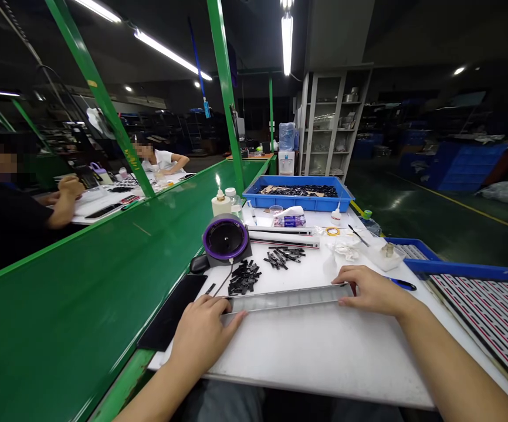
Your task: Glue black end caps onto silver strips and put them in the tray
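A long, narrow, pale translucent strip lies across the white table in front of me. My left hand grips its left end, thumb along the near edge and fingers at the far edge. At the other end, my right hand pinches the strip between thumb and fingers. Just beyond the strip are a heap of small black pieces and a second, looser group of black pieces. Two long white bars with black stripes rest farther back.
A round fan with a purple rim stands at the back left, near a green partition. Behind is a blue bin. Striped strips fill a tray at right. A blue-handled tool lies beside my right wrist. Two people sit beyond the partition.
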A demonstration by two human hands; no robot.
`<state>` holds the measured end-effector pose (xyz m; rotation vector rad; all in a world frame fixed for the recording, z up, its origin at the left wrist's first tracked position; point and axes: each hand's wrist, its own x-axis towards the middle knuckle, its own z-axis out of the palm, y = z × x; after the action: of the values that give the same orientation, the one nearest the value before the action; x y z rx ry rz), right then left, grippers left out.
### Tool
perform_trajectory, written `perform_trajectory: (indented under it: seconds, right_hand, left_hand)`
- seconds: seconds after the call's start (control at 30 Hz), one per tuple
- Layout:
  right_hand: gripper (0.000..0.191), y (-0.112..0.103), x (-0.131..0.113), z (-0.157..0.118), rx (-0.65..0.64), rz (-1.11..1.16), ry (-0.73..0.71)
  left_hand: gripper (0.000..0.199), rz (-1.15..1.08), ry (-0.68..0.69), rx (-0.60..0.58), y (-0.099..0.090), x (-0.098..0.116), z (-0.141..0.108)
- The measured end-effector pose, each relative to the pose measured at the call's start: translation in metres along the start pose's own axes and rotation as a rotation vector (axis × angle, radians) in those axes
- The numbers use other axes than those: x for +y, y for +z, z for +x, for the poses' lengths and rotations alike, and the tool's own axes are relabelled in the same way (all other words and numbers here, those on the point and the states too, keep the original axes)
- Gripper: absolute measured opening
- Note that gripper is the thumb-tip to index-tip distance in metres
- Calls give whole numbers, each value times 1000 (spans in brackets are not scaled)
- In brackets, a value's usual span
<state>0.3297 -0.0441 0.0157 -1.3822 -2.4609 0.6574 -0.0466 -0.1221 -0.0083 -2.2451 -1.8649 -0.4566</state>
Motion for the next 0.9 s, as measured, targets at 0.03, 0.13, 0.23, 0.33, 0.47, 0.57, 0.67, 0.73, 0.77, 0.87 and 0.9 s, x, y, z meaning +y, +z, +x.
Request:
perform_trajectory:
  seconds: [0.03,0.13,0.23,0.33,0.47,0.57,0.67,0.73,0.77,0.87,0.9]
  right_hand:
    - [39,0,0,0,0,1,2]
    - [40,0,1,-1,-1,4,11]
    - [40,0,1,0,-1,3,14]
    - [42,-1,2,0,-8,12,30]
    - [45,-1,1,1,-22,30,58]
    - [44,-1,0,0,-8,30,61]
    - [45,-2,1,-2,-14,53,66]
    - [45,-3,3,-3,-30,85,76]
    - [45,-3,4,-3,-36,99,82]
    - [45,-5,6,-4,-25,104,95]
    - [46,-5,6,-4,-20,103,96]
  left_hand:
    - [38,7,-4,-2,-1,1,0]
    - [38,32,-16,-6,-3,3,-1]
    - [39,49,-23,-14,-5,5,-1]
    - [40,58,-15,-37,-6,6,0]
    - [41,72,-24,-30,-4,4,0]
    - [41,65,-25,0,-1,0,-1]
    - [41,82,4,57,0,-2,-2]
    - [39,98,33,106,0,-2,-3]
    - [38,101,50,127,0,-2,-4]
    - [36,99,102,158,2,-3,-3]
    - [36,98,113,160,3,-4,-3]
